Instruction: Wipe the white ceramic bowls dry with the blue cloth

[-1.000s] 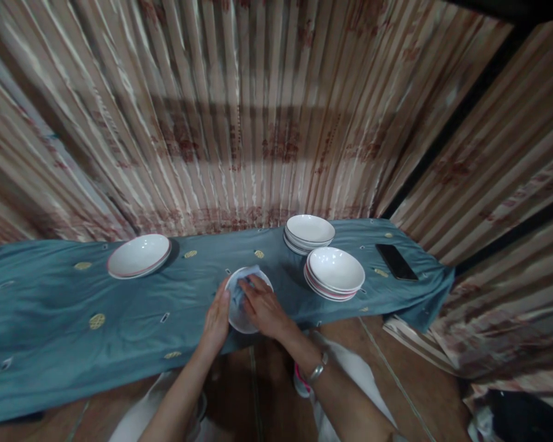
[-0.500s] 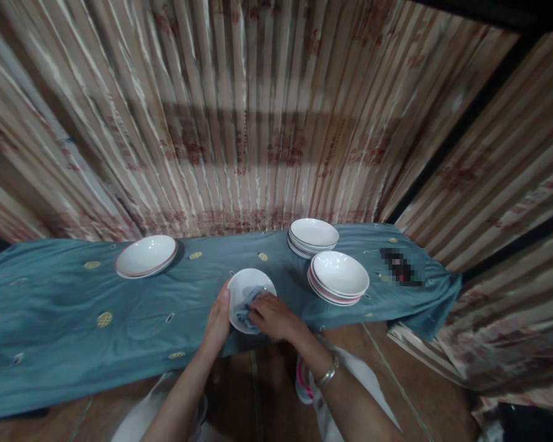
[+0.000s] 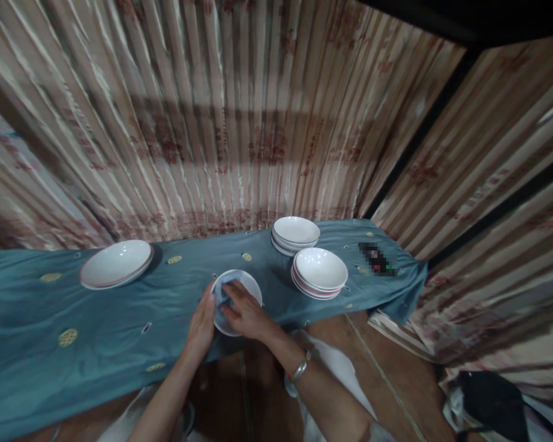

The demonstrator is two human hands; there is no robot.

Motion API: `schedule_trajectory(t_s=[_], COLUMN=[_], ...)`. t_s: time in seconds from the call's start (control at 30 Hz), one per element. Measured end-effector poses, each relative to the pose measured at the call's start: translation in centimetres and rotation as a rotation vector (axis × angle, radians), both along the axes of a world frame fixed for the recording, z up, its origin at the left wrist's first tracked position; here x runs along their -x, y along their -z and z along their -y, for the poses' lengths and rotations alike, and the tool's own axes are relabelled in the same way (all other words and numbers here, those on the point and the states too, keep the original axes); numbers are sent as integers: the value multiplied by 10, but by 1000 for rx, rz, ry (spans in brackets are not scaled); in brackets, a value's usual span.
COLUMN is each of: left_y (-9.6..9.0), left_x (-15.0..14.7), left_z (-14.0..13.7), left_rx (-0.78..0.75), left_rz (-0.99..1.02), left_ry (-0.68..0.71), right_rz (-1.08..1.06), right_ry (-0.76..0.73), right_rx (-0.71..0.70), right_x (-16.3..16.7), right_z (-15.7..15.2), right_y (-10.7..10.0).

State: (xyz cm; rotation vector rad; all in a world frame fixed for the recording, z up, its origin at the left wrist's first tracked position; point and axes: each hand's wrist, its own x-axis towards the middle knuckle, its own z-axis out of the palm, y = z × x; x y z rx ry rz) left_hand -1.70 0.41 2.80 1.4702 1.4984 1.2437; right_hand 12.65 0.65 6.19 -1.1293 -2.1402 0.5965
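A white bowl [image 3: 253, 293] rests near the front edge of the cloth-covered table, its inside facing up. My left hand [image 3: 203, 316] grips the bowl's left rim, thumb along the edge. Inside the bowl, my right hand [image 3: 244, 310] presses a bluish cloth [image 3: 225, 288] against the upper left of the inner surface. The right fingers cover part of the cloth. Close by on the right stands a stack of bowls [image 3: 321, 270], some with reddish rims. Behind it is a second stack of dark-rimmed white dishes [image 3: 296, 232].
Farther left lie stacked shallow dishes [image 3: 117, 264] with a red rim. A pixelated dark object [image 3: 376, 259] is at the table's right end. The teal tablecloth [image 3: 105, 325] has yellow motifs. Pleated curtains [image 3: 239, 123] hang behind, and a black item [image 3: 493, 402] sits at lower right.
My right hand has moved the cloth from the bowl's lower middle to its upper left. The left hand still holds the rim. The whole view has shifted, so things appear farther left.
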Motion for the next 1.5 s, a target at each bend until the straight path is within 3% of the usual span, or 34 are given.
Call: schedule_trajectory(t_s=[0.23, 0.33, 0.43, 0.57, 0.67, 0.87, 1.0, 1.27, 1.37, 1.5], left_y=[-8, -7, -6, -7, -8, -4, -2, -9, -11, -10], left_x=[-2, -2, -3, -5, -6, -5, -5, -7, -7, -4], left_z=[3, 2, 1, 0, -1, -1, 1, 10, 12, 12], left_rx=[7, 7, 1, 12, 13, 3, -8, 9, 13, 35], left_rz=[-16, -6, 4, 8, 18, 26, 15, 2, 18, 26], left_ry=[22, 14, 19, 8, 2, 16, 37, 37, 43, 34], right_rz=[494, 592, 615, 505, 303, -220, -318, 152, 358, 505], right_ry=[238, 251, 174, -40, -153, -73, -4, 226, 318, 366], right_rx=[-159, -108, -25, 100, 202, 300, 199, -179, -188, -92], right_x=[-13, -15, -18, -22, -20, 1, 8, -4, -12, -24], right_z=[-6, -6, -4, -1, -1, 1, 0, -9, -13, -16], right_y=[-7, -6, -6, -13, -13, 2, 1, -6, -6, -7])
